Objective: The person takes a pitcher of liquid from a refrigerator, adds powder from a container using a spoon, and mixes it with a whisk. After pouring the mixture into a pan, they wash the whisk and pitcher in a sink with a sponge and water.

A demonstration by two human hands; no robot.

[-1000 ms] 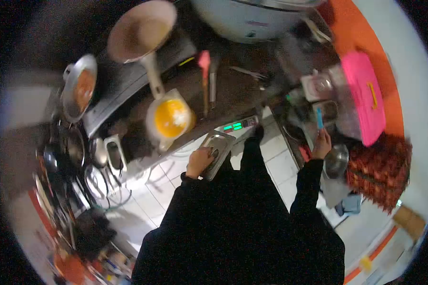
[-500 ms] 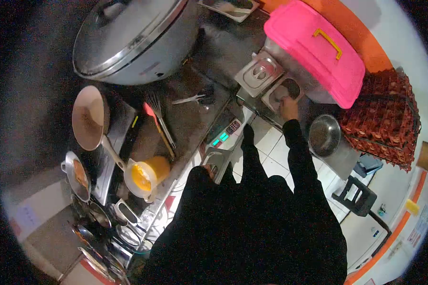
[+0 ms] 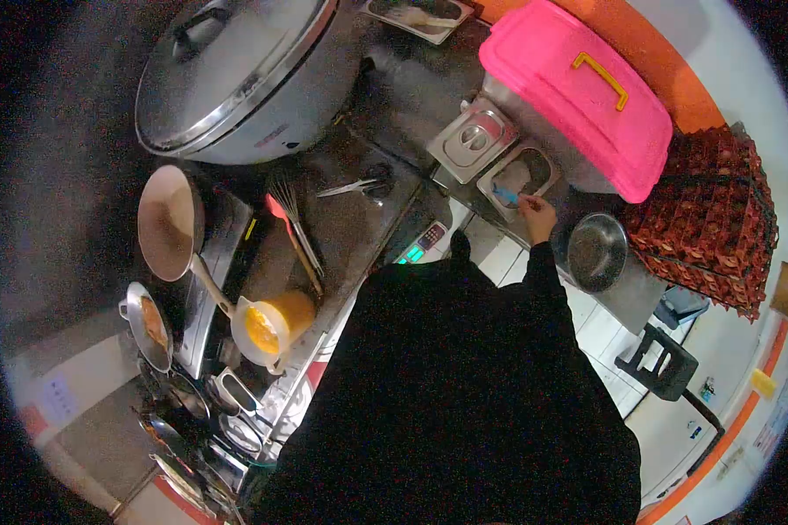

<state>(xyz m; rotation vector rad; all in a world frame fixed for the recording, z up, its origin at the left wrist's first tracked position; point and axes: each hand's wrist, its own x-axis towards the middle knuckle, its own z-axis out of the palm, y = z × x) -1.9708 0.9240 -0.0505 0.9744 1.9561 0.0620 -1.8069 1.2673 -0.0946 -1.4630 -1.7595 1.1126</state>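
Observation:
My right hand (image 3: 538, 217) is closed in a pinch on a small blue spoon (image 3: 504, 193), at the near edge of an open steel pan (image 3: 545, 178). The blue end hangs over the pan, which holds some dark contents that I cannot make out. Just left of it sits a second steel pan with its lid (image 3: 473, 140) on. My left hand does not show; black clothing covers the lower middle of the view. A digital scale (image 3: 423, 244) with a lit green display is partly hidden by that clothing.
A pink-lidded box (image 3: 578, 96) stands behind the pans. To the right are a steel bowl (image 3: 597, 252) and stacked egg trays (image 3: 700, 223). On the left counter are a large cooker (image 3: 263, 114), a frying pan (image 3: 168, 219), a whisk (image 3: 293, 214), scissors (image 3: 346, 188) and a jug of orange liquid (image 3: 276, 328).
My right hand has drawn back from inside the open pan to its near edge, and the blue spoon now shows. My left hand and the steel container by it have gone out of sight.

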